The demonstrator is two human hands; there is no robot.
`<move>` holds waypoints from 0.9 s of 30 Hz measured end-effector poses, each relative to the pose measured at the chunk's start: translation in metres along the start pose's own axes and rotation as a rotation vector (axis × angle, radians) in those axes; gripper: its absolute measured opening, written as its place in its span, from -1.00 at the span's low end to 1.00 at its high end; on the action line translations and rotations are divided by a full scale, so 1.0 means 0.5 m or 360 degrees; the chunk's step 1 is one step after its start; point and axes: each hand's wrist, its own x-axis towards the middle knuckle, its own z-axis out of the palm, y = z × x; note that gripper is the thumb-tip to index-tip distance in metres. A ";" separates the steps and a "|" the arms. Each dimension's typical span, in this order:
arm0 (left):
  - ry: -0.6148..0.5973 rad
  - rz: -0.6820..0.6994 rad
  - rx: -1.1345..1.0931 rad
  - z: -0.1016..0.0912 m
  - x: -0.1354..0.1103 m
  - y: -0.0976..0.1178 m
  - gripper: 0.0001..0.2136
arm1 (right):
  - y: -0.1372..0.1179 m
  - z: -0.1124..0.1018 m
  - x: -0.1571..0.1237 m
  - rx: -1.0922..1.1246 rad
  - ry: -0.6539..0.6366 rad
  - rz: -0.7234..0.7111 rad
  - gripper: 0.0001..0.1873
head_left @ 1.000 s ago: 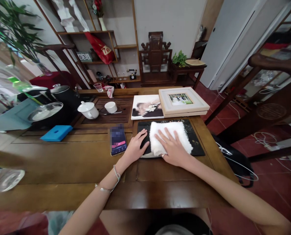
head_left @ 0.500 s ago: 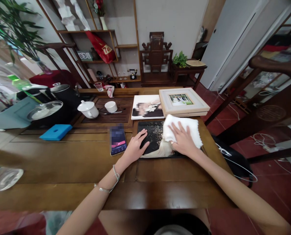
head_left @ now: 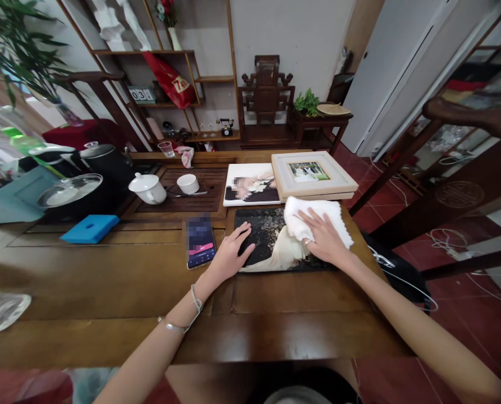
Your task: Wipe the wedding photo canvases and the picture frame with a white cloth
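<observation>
"So, what carries it all?"

"Mostly the wooden table [head_left: 107,280]. Near its right end lies the dark picture panel [head_left: 271,238], flat and close to the near edge, presumably for an easy reach."

"And those pale frames [head_left: 343,180]?"

"Stacked just beyond the panel, with a smaller print [head_left: 256,194] alongside, touching or nearly so; I can't tell which. Perhaps they sit back there to free the space in front."

"Where's the white cloth [head_left: 338,219]?"

"Over the panel's right part, seemingly reaching past its far right edge. It looks folded, which would make a thicker pad."

"How is it held?"

"Pressed more than grasped, I'd say. The right hand [head_left: 323,240] lies on top, fingers spread, probably to share the pressure evenly. The left hand [head_left: 232,251] grips nothing; its spread fingers rest on the panel's left edge, likely steadying it."

"That leaves the phone [head_left: 200,241]."

"Screen up on the wood, just beside the left hand: apart from the panel, yet easy to glance at."
</observation>
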 end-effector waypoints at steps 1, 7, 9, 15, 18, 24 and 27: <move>-0.0001 -0.0003 0.0000 -0.001 0.000 0.001 -0.62 | 0.016 -0.002 -0.006 -0.0007 0.0021 0.0050 -0.26; 0.0011 -0.0001 -0.0006 0.000 0.000 0.003 -0.61 | -0.001 -0.012 0.011 0.0050 -0.0044 0.0243 -0.34; 0.0018 -0.0005 -0.0011 0.003 -0.001 0.001 -0.60 | -0.040 -0.011 0.036 0.0087 -0.0093 0.0191 -0.35; 0.0030 -0.0038 -0.0020 0.005 0.001 0.001 -0.65 | -0.181 0.003 0.136 0.0222 -0.0180 -0.0052 -0.40; 0.0007 -0.0050 -0.0054 0.000 0.005 0.007 -0.71 | -0.225 0.010 0.176 0.0281 -0.0199 -0.0152 -0.45; 0.0069 -0.0103 -0.0149 0.006 0.008 0.003 -0.64 | -0.205 0.009 0.188 0.0273 -0.0156 -0.0184 -0.45; 0.0151 -0.0140 -0.0192 0.011 0.008 -0.003 -0.66 | -0.191 0.010 0.165 0.0220 -0.0135 -0.0189 -0.43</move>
